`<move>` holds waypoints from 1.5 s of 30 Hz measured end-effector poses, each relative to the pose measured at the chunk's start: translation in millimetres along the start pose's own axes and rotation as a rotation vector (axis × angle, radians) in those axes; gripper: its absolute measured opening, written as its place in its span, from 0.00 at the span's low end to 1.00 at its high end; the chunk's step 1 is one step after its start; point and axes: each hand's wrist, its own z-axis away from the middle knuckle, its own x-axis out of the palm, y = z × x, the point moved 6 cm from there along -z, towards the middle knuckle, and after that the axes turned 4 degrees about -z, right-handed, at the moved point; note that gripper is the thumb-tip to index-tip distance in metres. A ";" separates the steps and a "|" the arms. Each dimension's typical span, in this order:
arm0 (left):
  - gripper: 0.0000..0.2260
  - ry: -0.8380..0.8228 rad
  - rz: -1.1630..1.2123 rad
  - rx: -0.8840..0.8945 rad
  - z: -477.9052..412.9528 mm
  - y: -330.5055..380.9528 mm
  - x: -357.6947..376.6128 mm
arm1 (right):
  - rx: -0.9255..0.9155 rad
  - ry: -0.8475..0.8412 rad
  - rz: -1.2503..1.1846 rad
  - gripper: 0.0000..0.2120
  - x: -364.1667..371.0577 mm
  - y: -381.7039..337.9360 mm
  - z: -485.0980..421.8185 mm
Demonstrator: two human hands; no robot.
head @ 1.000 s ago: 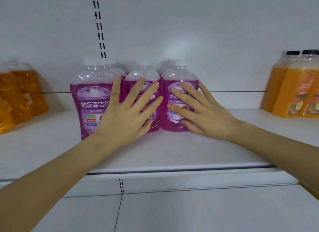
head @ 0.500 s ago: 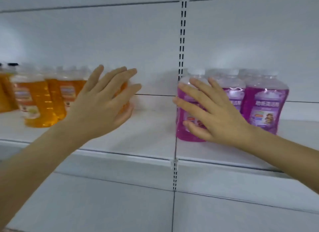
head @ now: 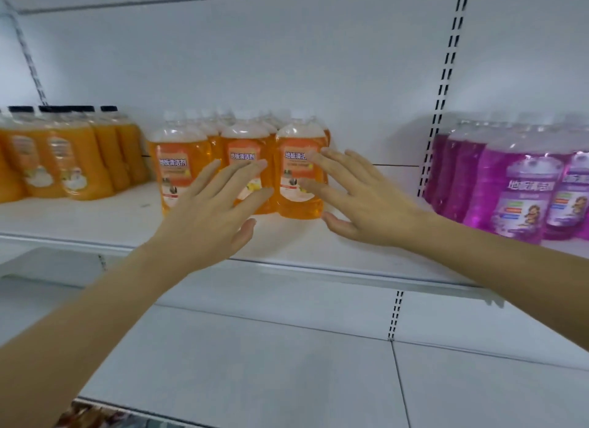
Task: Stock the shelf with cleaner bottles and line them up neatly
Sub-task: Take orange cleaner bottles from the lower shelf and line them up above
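Orange bottles [head: 242,169] stand grouped on a white shelf [head: 95,223]; left hand [head: 207,217] and right hand [head: 363,198] reach toward them, grips open, fingers spread.

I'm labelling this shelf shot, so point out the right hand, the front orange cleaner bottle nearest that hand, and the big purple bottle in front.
right hand [head: 366,201]: head view, back of the hand.
orange cleaner bottle [head: 294,172]: head view, its front label.
purple bottle [head: 522,201]: head view, its front label.

Bare shelf [head: 376,252] between orange bottles [head: 242,166] and purple bottles [head: 522,192] — passable; flanks blocked.
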 end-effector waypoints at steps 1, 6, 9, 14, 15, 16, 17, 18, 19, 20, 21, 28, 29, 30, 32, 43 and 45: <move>0.19 0.010 0.021 0.001 -4.3 -3.3 6.0 | 0.008 -0.013 0.005 0.25 4.2 1.6 -5.3; 0.22 0.029 0.124 0.025 -30.2 -9.9 40.1 | 0.022 -0.023 0.037 0.27 26.5 13.5 -18.6; 0.24 0.016 0.126 0.051 -42.4 -11.6 57.0 | 0.039 -0.007 0.060 0.26 37.4 22.1 -20.8; 0.28 0.041 0.057 0.110 -47.9 -15.3 77.3 | 0.012 0.002 0.116 0.27 53.2 23.3 -19.3; 0.31 0.049 0.037 0.117 -47.5 -16.1 80.4 | 0.011 0.005 0.115 0.26 54.5 23.2 -19.8; 0.33 0.058 0.017 0.120 -46.9 -16.9 83.2 | 0.014 0.003 0.114 0.26 55.6 23.1 -20.3; 0.34 0.066 -0.003 0.121 -46.5 -17.6 85.6 | 0.018 -0.004 0.117 0.26 56.3 23.1 -20.8; 0.36 0.073 -0.019 0.123 -46.1 -18.2 87.7 | 0.021 -0.012 0.124 0.26 57.0 23.2 -21.4; 0.38 0.081 -0.029 0.123 -45.4 -19.0 89.7 | 0.024 -0.018 0.130 0.26 57.6 23.1 -21.8; 0.40 0.089 -0.033 0.123 -44.7 -20.1 91.8 | 0.030 -0.020 0.132 0.26 57.8 23.0 -22.4; 0.42 0.096 -0.036 0.123 -44.5 -21.6 93.4 | 0.039 -0.020 0.132 0.26 58.1 22.5 -23.2; 0.45 0.082 -0.073 0.102 -46.0 -28.2 91.7 | 0.136 0.007 0.117 0.26 62.9 14.2 -25.6; 0.45 0.068 -0.086 0.093 -45.8 -27.7 91.2 | 0.135 0.011 0.120 0.25 64.1 12.7 -25.6; 0.46 0.052 -0.101 0.081 -45.6 -27.6 91.0 | 0.130 0.018 0.122 0.25 64.8 11.2 -25.7; 0.46 0.024 -0.141 0.055 -44.5 -29.1 90.4 | 0.119 0.024 0.120 0.26 65.6 8.7 -25.5; 0.47 0.032 -0.188 -0.002 -40.6 -35.6 94.1 | 0.093 0.014 0.135 0.24 66.7 7.0 -28.1; 0.47 0.036 -0.183 0.002 -39.6 -36.2 95.3 | 0.085 0.011 0.126 0.25 68.7 6.1 -27.6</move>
